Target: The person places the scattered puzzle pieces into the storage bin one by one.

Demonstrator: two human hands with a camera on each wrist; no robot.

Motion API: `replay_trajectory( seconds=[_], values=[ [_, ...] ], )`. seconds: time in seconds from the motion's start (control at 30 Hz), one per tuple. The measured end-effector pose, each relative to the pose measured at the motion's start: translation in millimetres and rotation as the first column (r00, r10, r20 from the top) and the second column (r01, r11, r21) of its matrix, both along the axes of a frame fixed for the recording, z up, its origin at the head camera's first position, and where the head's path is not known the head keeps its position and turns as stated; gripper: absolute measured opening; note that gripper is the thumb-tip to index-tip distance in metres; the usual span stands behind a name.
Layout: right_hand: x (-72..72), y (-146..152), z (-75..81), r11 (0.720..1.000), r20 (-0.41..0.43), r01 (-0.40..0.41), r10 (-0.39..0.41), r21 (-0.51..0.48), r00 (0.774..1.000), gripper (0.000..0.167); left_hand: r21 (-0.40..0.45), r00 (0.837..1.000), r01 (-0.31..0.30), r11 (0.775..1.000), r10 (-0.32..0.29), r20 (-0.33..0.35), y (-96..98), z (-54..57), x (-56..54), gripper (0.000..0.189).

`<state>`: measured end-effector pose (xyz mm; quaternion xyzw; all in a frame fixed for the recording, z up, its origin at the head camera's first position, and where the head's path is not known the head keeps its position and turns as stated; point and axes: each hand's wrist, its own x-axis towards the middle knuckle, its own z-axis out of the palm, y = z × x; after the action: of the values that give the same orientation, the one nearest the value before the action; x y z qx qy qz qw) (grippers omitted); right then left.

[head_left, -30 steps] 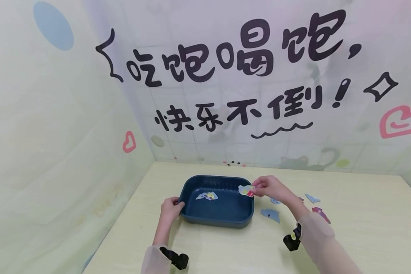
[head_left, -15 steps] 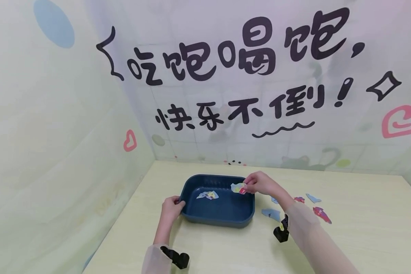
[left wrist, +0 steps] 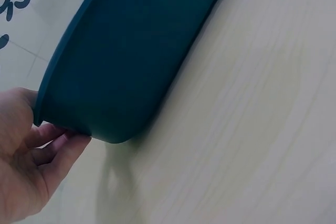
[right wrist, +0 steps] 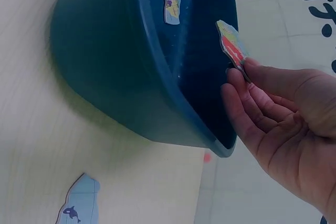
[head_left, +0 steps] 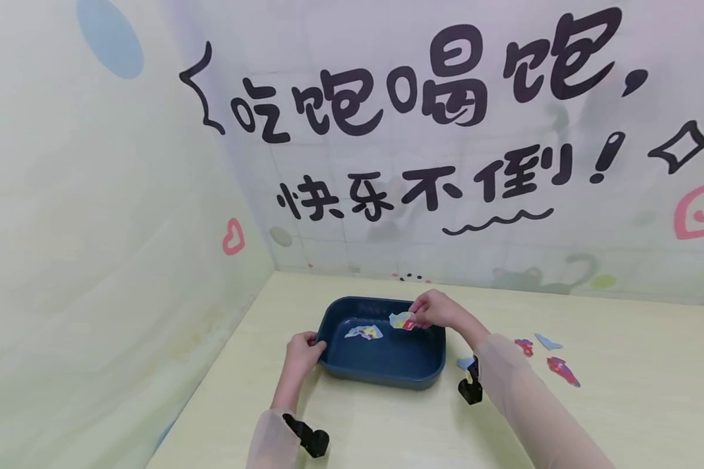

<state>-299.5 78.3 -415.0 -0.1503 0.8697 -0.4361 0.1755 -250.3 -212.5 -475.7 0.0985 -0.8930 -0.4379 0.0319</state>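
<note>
A dark blue rectangular plastic tub (head_left: 381, 377) stands on the table. My left hand (head_left: 302, 353) grips its left end, thumb at the rim and fingers against the outer wall; the left wrist view shows these fingers (left wrist: 63, 150) under the lip. Over the tub's right part, my right hand (head_left: 437, 309) pinches an irregular flat puzzle piece (right wrist: 230, 43), pale blue and yellow with a red patch, between thumb and fingertips. Inside the tub lie puzzle pieces (head_left: 365, 332) in white, purple and yellow, overlapping in the head view.
Right of the tub lies a blue puzzle piece (right wrist: 81, 203) with a small orca print, partly behind my right wrist in the head view. Farther right are a red-purple piece (head_left: 563, 371), a smaller red one (head_left: 525, 346) and a light blue one (head_left: 547, 341). A printed backdrop (head_left: 352, 254) rises behind the table.
My right hand has moved left with the puzzle piece, from the tub's right rim to over its inside. My left hand keeps its grip on the tub. The head view has shifted slightly.
</note>
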Motion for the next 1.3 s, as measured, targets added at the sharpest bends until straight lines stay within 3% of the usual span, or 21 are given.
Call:
replay_trajectory(
  seconds=[0.57, 0.87, 0.97, 1.13, 1.2, 1.27, 1.3],
  values=[
    [-5.9, -11, -6.8, 0.999, 0.008, 0.021, -0.021, 0.038, 1.000, 0.015, -0.027, 1.000, -0.006, 1.000, 0.005, -0.024, 3.0, 2.6, -0.5, 0.022],
    [-7.6, -22, -11.5, 0.986, 0.046, 0.052, -0.060, 0.160, 0.997, 0.014, -0.040, 1.000, -0.007, 0.999, 0.006, -0.029, 3.4, 3.3, 1.9, 0.022],
    [-19.8, -21, -27.6, 0.984, 0.059, 0.026, -0.037, 0.177, 0.998, 0.014, -0.020, 0.999, -0.001, 1.000, 0.001, -0.032, 4.9, 3.7, 3.0, 0.022],
    [-90.3, -6, -124.4, 0.985, 0.036, -0.092, 0.088, 0.147, 0.996, 0.012, -0.006, 1.000, -0.002, 1.000, 0.002, -0.027, 6.3, 3.6, 4.7, 0.023],
    [-107.9, -3, -148.8, 0.984, 0.049, -0.120, 0.114, 0.131, 0.992, 0.010, -0.006, 1.000, -0.006, 1.000, 0.006, -0.027, 5.7, 3.7, 5.2, 0.023],
    [-93.5, -10, -129.6, 0.982, 0.070, -0.096, 0.086, 0.160, 0.994, 0.010, -0.005, 1.000, -0.012, 1.000, 0.011, -0.027, 4.6, 3.9, 5.4, 0.023],
    [-78.9, -14, -109.5, 0.981, 0.078, -0.081, 0.068, 0.174, 0.995, 0.012, -0.005, 1.000, -0.012, 1.000, 0.012, -0.029, 3.9, 3.9, 5.5, 0.023]
  ],
)
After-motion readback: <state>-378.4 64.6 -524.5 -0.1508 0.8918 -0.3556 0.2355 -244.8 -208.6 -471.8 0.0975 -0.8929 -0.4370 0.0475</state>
